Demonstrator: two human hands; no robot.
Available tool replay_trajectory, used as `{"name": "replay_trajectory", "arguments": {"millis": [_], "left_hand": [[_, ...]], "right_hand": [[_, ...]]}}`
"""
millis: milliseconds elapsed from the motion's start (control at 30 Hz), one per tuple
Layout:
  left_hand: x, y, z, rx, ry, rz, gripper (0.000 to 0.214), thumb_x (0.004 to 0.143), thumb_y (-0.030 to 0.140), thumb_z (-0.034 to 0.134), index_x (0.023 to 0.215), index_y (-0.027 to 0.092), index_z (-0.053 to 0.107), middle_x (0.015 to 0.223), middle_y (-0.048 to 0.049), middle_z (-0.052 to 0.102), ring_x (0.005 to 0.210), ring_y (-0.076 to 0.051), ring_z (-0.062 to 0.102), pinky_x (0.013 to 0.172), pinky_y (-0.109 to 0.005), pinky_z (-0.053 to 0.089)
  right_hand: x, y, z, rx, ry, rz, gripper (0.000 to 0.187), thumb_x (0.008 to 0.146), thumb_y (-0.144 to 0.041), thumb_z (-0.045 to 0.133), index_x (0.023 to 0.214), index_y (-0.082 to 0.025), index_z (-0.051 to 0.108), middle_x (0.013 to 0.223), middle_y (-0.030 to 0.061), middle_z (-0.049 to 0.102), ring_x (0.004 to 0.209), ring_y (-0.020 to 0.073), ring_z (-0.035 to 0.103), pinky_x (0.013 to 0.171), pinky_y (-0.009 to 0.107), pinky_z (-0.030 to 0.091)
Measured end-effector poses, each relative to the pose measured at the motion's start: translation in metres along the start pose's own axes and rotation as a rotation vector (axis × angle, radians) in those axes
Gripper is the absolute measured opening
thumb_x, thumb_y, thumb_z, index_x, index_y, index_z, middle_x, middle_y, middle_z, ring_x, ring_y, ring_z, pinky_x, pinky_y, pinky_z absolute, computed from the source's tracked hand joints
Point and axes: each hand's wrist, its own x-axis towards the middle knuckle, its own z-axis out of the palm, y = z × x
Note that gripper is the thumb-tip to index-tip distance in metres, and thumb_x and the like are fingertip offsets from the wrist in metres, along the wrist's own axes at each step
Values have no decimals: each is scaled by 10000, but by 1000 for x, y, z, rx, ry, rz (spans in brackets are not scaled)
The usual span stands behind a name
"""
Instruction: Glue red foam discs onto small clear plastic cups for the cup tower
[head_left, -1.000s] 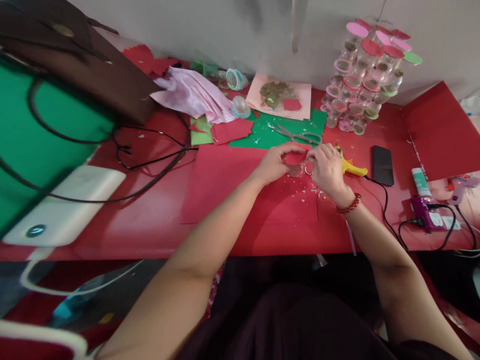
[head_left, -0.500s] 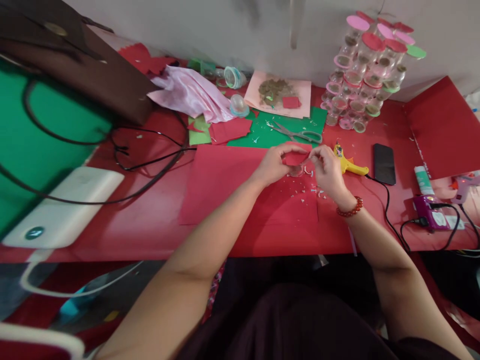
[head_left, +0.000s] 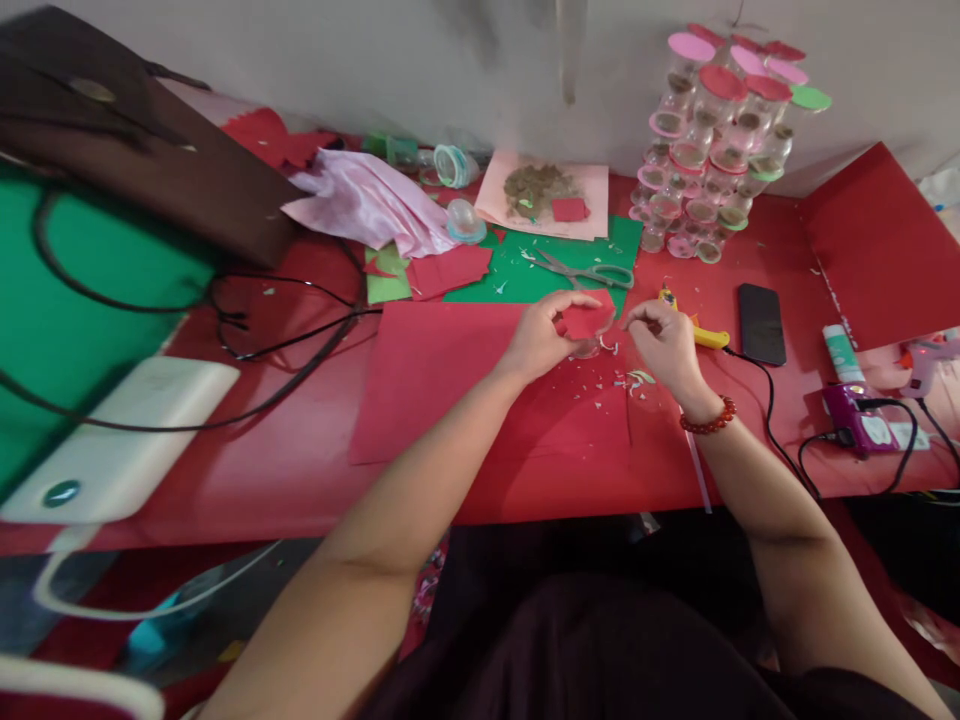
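Observation:
My left hand point(head_left: 541, 338) is closed on a small piece of red paper point(head_left: 590, 314), gripped at its left side. Just below the paper, the edge of a clear plastic cup point(head_left: 586, 349) shows, mostly hidden by the hand and the paper. My right hand point(head_left: 665, 340) is a short way to the right, apart from the paper. Its thumb and fingertips are pinched together; whatever lies between them is too small to make out. Paper scraps point(head_left: 600, 383) are scattered on the red sheet point(head_left: 442, 370) beneath the hands. Scissors point(head_left: 581, 270) lie just beyond them.
A yellow glue gun point(head_left: 709, 336) and a black phone point(head_left: 761, 323) lie to the right. Stacked clear cups point(head_left: 705, 170) with coloured discs stand behind. A pink cloth point(head_left: 375, 195), black cables point(head_left: 300, 350) and a white power bank-like box point(head_left: 142, 430) are on the left.
My right hand has moved away from the red paper, opening a gap between the hands. The paper in my left hand is now tilted. The view has shifted slightly.

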Motion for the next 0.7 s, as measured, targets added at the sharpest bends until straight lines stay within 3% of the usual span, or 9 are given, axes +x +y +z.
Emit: {"name": "replay_trajectory", "arguments": {"millis": [133, 400, 500, 600, 700], "left_hand": [[-2, 2, 2, 0, 10, 1, 490, 614, 244, 932, 1072, 224, 759, 1189, -87, 747, 1116, -245, 691, 999, -419, 549], [-4, 5, 2, 38, 30, -7, 477, 632, 294, 927, 1074, 234, 757, 1176, -76, 755, 1088, -249, 701, 982, -442, 560], [-4, 7, 2, 25, 12, 11, 463, 644, 286, 924, 1075, 241, 762, 1181, -76, 757, 1105, -247, 699, 986, -433, 560], [-4, 7, 1, 45, -3, 31, 461, 642, 297, 930, 1070, 242, 766, 1173, -78, 760, 1124, -252, 695, 1013, -445, 549], [-4, 7, 2, 54, -1, 34, 451, 658, 307, 922, 1076, 244, 764, 1180, -79, 760, 1132, -253, 695, 1015, -453, 550]], "right_hand": [[0, -10, 1, -55, -35, 37, 142, 812, -280, 563, 687, -214, 582, 609, -27, 537, 561, 121, 458, 584, 302, 346], [5, -15, 6, -39, -84, 73, 80, 749, -272, 657, 732, -216, 602, 707, -5, 657, 662, 139, 569, 678, 308, 438], [9, -11, 4, 43, -153, 167, 64, 736, -262, 644, 719, -208, 616, 647, -28, 615, 608, 118, 537, 611, 283, 404], [11, -11, 1, 96, -200, 259, 161, 762, -258, 599, 611, -207, 573, 532, -43, 536, 518, 95, 470, 529, 265, 341], [11, -16, 0, 27, -184, 260, 186, 768, -240, 596, 586, -198, 594, 503, -27, 562, 495, 96, 483, 518, 264, 345]]}}
